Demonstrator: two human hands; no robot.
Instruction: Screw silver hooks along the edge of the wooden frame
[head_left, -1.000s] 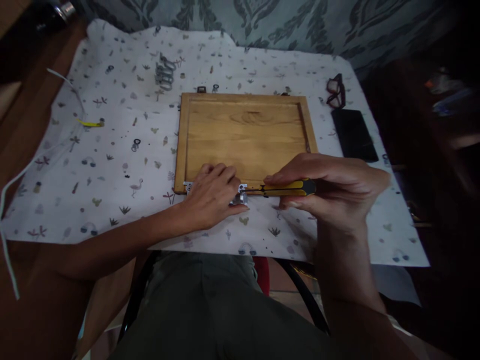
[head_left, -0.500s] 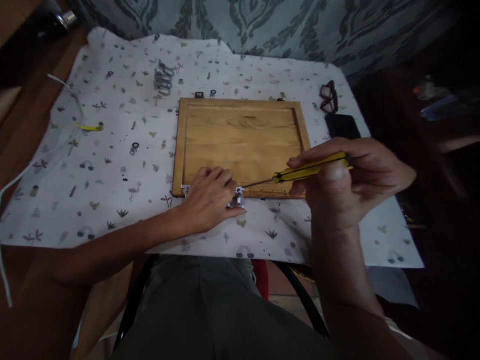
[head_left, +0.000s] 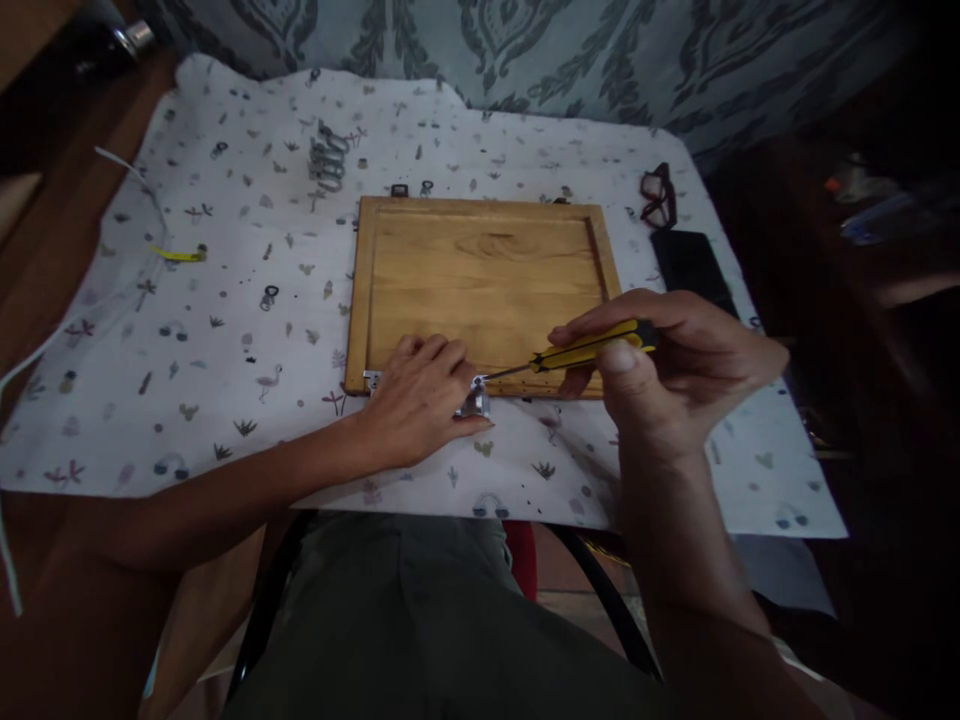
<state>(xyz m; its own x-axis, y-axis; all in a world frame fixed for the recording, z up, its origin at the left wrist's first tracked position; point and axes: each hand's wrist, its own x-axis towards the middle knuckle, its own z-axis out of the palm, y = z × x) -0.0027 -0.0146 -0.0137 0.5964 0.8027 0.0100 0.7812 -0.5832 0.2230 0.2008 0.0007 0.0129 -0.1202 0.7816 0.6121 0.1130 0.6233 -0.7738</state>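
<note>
A shallow wooden frame with a recessed panel lies flat on the table. My left hand is closed over a silver metal hinge at its near edge, pressing it there, with curled fingers covering much of the metal. My right hand grips a yellow and black screwdriver by its handle. The screwdriver's shaft slants down to the left, and its tip meets the hinge's right end beside my left fingertips. Any screw under the tip is too small to make out.
A printed white cloth covers the table. Behind the panel to the left lies a grey coiled object. Glasses and a dark phone-like slab lie at right. A yellow strip and white cable are at left.
My right hand has shifted left, its grip on the screwdriver handle changed, while the tip stays at the hinge. More of the dark slab shows. My left hand has not moved.
</note>
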